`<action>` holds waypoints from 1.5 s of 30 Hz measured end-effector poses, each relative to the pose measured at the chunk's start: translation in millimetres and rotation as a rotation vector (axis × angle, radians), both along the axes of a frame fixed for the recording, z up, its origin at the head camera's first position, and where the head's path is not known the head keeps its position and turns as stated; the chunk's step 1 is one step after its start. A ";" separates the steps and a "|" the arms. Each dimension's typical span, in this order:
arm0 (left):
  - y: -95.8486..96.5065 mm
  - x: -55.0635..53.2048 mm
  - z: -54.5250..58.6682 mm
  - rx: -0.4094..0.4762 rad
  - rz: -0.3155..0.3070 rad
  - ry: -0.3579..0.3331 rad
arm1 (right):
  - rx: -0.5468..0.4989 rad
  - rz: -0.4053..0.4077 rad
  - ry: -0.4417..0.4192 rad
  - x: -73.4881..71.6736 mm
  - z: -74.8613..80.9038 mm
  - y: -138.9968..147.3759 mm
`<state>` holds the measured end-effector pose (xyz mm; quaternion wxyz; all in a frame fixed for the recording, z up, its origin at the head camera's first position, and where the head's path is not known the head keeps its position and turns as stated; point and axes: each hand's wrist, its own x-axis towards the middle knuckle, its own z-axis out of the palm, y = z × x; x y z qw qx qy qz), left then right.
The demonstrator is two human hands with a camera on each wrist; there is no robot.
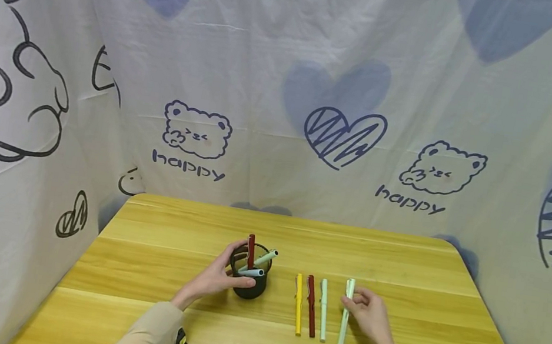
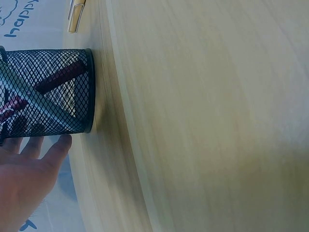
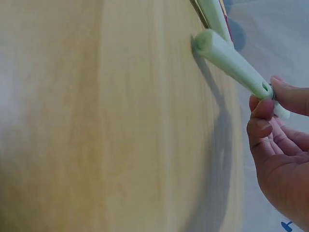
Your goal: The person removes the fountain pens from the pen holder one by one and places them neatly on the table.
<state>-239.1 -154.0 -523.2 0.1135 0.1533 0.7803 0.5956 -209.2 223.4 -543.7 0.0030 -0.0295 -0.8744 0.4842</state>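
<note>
I'm watching a black mesh cup (image 1: 249, 289) stand upright on the wooden table (image 1: 155, 264), with three pens leaning in it: a red pen (image 1: 251, 248) poking up highest at the far side, a green pen (image 1: 265, 258) slanting out over the right of the rim, and a blue pen (image 1: 251, 273) tipped toward the near edge. The person's left hand (image 1: 214, 277) holds the cup from its left side, thumb across the front and fingers curved behind, spread only as wide as the cup itself. Just right of it, between the cup and the right hand (image 1: 370, 315), three pens lie side by side, well apart from the rim: a yellow pen (image 1: 298, 306), a second red pen (image 1: 311, 306) and a mint pen (image 1: 323, 311). At the right end of that row, the right hand pinches a pale pen (image 1: 345, 316) between thumb and forefinger, the tips closed on it; the pen is tilted, its far end raised, and I can't tell whether its near end touches the wood. Behind the table hangs a white cloth (image 1: 261, 92) printed with hearts and bears
</note>
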 end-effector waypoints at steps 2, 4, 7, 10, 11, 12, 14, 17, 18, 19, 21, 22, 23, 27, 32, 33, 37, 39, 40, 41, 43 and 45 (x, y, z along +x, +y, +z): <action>0.0 -0.4 0.0 -0.004 0.000 0.000 | 0.009 -0.004 -0.007 -0.4 0.0 -1.0; -0.4 -0.4 0.4 -0.007 -0.003 0.004 | 0.019 -0.003 -0.012 -0.7 0.6 -2.2; -1.0 -0.5 0.8 -0.002 -0.009 0.004 | 0.024 0.002 -0.022 -2.1 0.8 -3.7; -1.1 -0.5 0.6 -0.011 -0.008 0.010 | 0.027 0.011 -0.029 -3.8 0.5 -5.4; -1.0 -0.6 0.5 -0.016 -0.005 0.009 | 0.025 0.017 -0.032 -4.3 0.5 -6.1; -0.9 -0.7 0.2 -0.021 -0.001 0.010 | 0.023 0.020 -0.035 -5.0 0.1 -6.8; -0.9 -0.6 0.1 -0.027 0.002 0.010 | 0.020 0.021 -0.041 -6.5 -1.2 -8.3; -1.0 -0.4 0.0 -0.027 0.002 0.011 | 0.023 0.022 -0.051 -8.3 -3.4 -10.5; -0.9 -0.3 0.2 -0.025 0.003 0.010 | 0.026 0.020 -0.053 -8.9 -4.3 -11.3; -0.9 -0.1 0.5 -0.021 0.002 0.007 | 0.029 0.022 -0.053 -9.4 -4.8 -12.0; -0.8 0.4 0.9 -0.017 0.004 0.003 | 0.038 0.028 -0.053 -9.5 -5.2 -13.3; -0.7 0.6 0.8 -0.015 0.004 0.004 | 0.042 0.029 -0.054 -9.7 -5.4 -13.9; -0.7 0.6 1.0 -0.009 0.006 -0.003 | 0.051 0.029 -0.052 -9.6 -5.5 -14.5; -0.9 0.6 0.6 -0.002 0.005 0.000 | 0.082 0.038 -0.046 -9.3 -5.2 -16.0; -1.2 0.5 0.6 -0.006 0.006 0.002 | 0.109 0.042 -0.042 -9.4 -4.5 -18.0; -1.3 0.5 0.5 -0.008 0.006 0.002 | 0.117 0.042 -0.042 -9.3 -4.2 -18.6; -1.5 0.3 -0.1 -0.017 0.009 0.006 | 0.151 0.034 -0.050 -9.3 -2.3 -21.0; -1.4 0.4 0.0 -0.018 0.010 0.006 | 0.166 0.030 -0.054 -9.1 -1.4 -22.0; -1.3 0.3 0.0 -0.019 0.011 0.007 | 0.171 0.029 -0.054 -9.2 -1.5 -22.3; -1.3 0.2 -0.1 -0.021 0.012 0.008 | 0.174 0.027 -0.056 -9.1 -1.1 -22.7; -1.2 0.6 0.3 -0.022 0.014 0.007 | 0.181 0.030 -0.052 -9.0 -1.0 -23.2; -1.2 0.9 0.5 -0.023 0.014 0.007 | 0.186 0.029 -0.051 -9.3 -1.9 -23.5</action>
